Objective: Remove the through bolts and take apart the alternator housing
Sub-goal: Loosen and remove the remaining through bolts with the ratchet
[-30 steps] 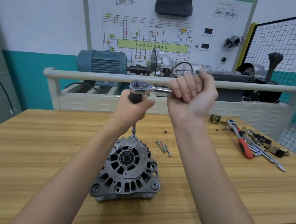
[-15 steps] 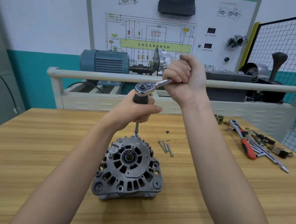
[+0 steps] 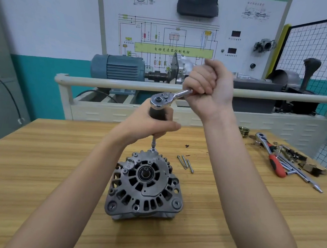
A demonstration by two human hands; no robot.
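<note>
Steel bolts (image 3: 185, 162) three, alternator (image 3: 144, 186) one, ratchet (image 3: 167, 98)

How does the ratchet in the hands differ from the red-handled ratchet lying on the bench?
The held ratchet is raised above the alternator, gripped by the right hand; the red-handled ratchet lies idle on the workbench. The held one's handle is hidden; the other's shows red. Both have chrome heads.

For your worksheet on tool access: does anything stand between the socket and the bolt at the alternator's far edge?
Nothing visible does. The extension drops straight from the left hand onto the bolt on the alternator. The three loose bolts lie apart, to its right.
</note>
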